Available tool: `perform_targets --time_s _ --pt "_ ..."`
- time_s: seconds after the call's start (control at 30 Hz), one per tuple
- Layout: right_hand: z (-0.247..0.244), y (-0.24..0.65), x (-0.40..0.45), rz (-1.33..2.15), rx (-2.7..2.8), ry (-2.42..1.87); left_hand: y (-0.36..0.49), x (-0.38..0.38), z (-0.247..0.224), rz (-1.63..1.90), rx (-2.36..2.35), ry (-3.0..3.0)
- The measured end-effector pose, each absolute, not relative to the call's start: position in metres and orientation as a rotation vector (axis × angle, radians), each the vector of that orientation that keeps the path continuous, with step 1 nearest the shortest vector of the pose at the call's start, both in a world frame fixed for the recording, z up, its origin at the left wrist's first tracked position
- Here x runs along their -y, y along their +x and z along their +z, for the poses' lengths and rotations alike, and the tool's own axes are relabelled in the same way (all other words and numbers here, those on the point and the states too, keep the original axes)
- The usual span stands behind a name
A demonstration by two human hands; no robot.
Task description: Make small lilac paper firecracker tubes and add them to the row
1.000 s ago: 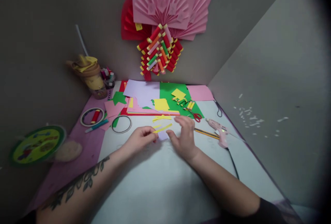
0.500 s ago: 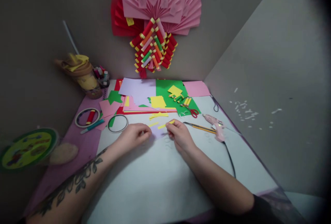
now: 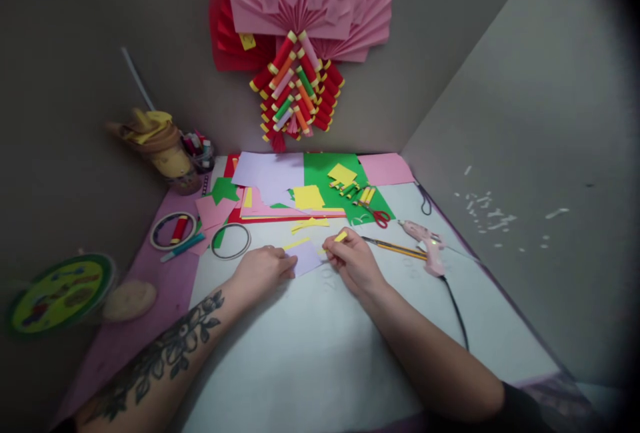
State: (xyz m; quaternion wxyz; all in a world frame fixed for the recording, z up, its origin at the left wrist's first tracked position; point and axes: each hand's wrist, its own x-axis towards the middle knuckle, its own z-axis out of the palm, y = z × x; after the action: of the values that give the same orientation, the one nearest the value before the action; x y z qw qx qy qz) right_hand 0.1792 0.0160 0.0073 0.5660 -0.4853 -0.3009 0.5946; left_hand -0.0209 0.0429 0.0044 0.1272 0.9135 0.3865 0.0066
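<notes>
In the head view, I see a tape ring (image 3: 154,241) around a red roll (image 3: 179,229), then a cup (image 3: 202,161) of markers. My left hand (image 3: 263,269) touches lilac paper (image 3: 306,261) (grip unclear); my right hand's (image 3: 356,266) fingers pinch a yellow strip (image 3: 341,237). Scissors (image 3: 382,219) and glue gun (image 3: 433,254) crowd the desk's (image 3: 480,326) right side.

Before me on the tabletop (image 3: 310,346), a card (image 3: 305,259) lies in front of some paper strips (image 3: 311,223), stacked sheets (image 3: 295,213) behind those. To my left I have a hoop (image 3: 231,241), then a roll (image 3: 156,241) around a spool (image 3: 179,229); to my right, a glue gun (image 3: 433,249). Scissors (image 3: 381,218) lie behind the knife (image 3: 395,247).
</notes>
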Motion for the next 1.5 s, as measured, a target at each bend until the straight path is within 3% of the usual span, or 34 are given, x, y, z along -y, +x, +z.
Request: perform_targets --time_s 0.37,0.87,1.23,1.5 --pt "-0.007 0.193 -0.020 1.370 0.785 -1.254 -0.026 -0.046 0.012 0.084 -1.130 2.625" --pt "-0.017 0.188 -0.018 1.385 0.804 -1.333 -0.015 -0.026 0.014 -0.103 -1.398 2.613" --pt "-0.006 0.169 -0.022 1.276 1.237 -1.474 -0.022 -0.043 0.003 0.446 -1.218 2.297" --pt "-0.012 0.160 -0.019 1.273 1.319 -1.489 -0.019 -0.045 -0.001 0.403 -1.043 2.305"
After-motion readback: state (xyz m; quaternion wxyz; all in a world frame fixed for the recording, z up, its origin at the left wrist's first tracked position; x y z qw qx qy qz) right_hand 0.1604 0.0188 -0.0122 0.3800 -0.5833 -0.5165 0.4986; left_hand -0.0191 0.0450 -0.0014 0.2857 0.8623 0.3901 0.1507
